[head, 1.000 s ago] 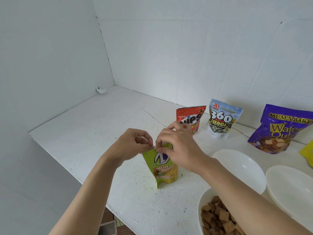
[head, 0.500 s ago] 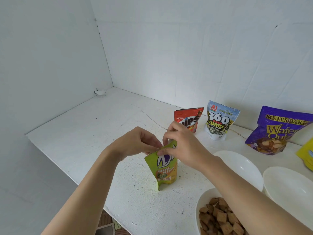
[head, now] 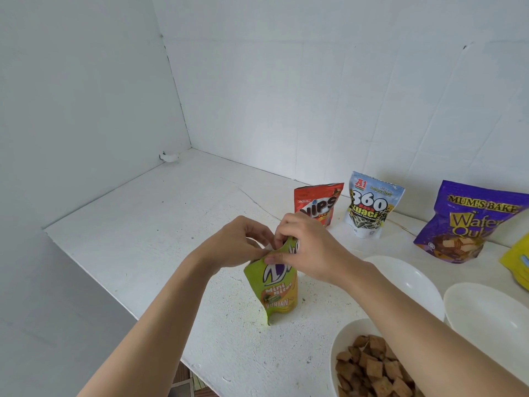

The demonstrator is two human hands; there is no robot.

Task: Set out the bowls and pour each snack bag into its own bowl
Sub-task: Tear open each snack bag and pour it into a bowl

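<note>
Green bag (head: pixel 274 285) top pinched: left hand (head: pixel 237 245), right hand (head: pixel 312 247).

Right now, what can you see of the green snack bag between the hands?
The green bag is a small glossy pouch, green shading to yellow, printed with a white logo, "Mini Bites" and "Durian". It stands upright on the white counter, one bottom corner flared out, to the left of the bowl of brown squares. The left hand and right hand both pinch its crumpled top edge. Whether the top is torn open cannot be told.
</note>
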